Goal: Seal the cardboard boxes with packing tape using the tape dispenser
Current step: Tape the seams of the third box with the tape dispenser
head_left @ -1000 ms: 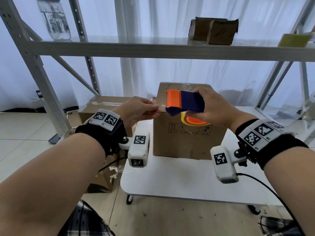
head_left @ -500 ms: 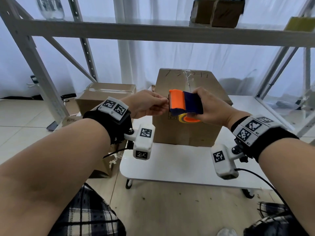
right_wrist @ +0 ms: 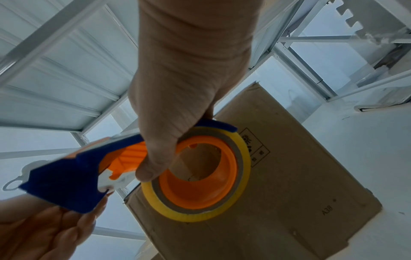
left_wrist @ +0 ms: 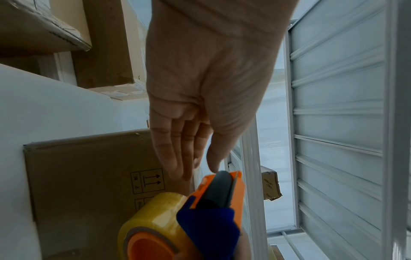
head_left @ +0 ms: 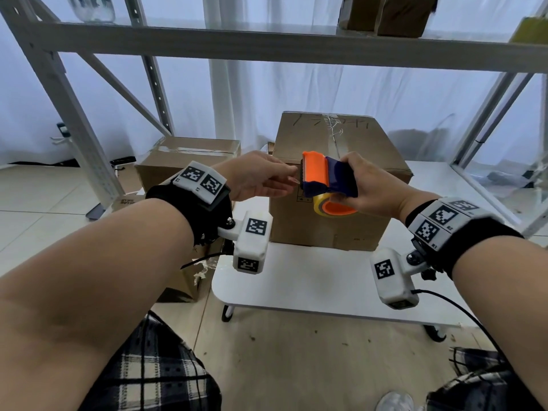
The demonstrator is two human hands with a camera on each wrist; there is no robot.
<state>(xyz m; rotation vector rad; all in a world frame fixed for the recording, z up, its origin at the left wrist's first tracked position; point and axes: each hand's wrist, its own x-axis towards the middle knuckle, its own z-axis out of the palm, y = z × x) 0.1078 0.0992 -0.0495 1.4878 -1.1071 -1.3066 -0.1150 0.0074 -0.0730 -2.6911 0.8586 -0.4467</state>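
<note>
A tall cardboard box (head_left: pixel 355 137) stands on a low white table (head_left: pixel 311 280), with old clear tape along its top seam. In front of the box's upper edge, my right hand (head_left: pixel 353 176) grips an orange and blue tape dispenser (head_left: pixel 315 173) in the air. A yellowish tape roll (head_left: pixel 321 203) hangs under it. The right wrist view shows my thumb (right_wrist: pixel 144 172) curled over the dispenser (right_wrist: pixel 66 184) beside the roll (right_wrist: pixel 242 176). My left hand (head_left: pixel 289 180) pinches a sliver of clear tape at the dispenser's toothed front edge. Its thumb and fingertips (left_wrist: pixel 177 168) meet just before the blade.
A second, taped cardboard box (head_left: pixel 189 155) sits low at the left beside the table. A grey metal rack post (head_left: pixel 74 129) and shelf beam (head_left: pixel 267 46) frame the space. More boxes (head_left: pixel 388 13) stand on the shelf. Another rack frame (head_left: pixel 486 114) rises at the right.
Both hands and the dispenser have come down from the box's top toward its front face. My left fingers have closed the gap to the dispenser's toothed edge.
</note>
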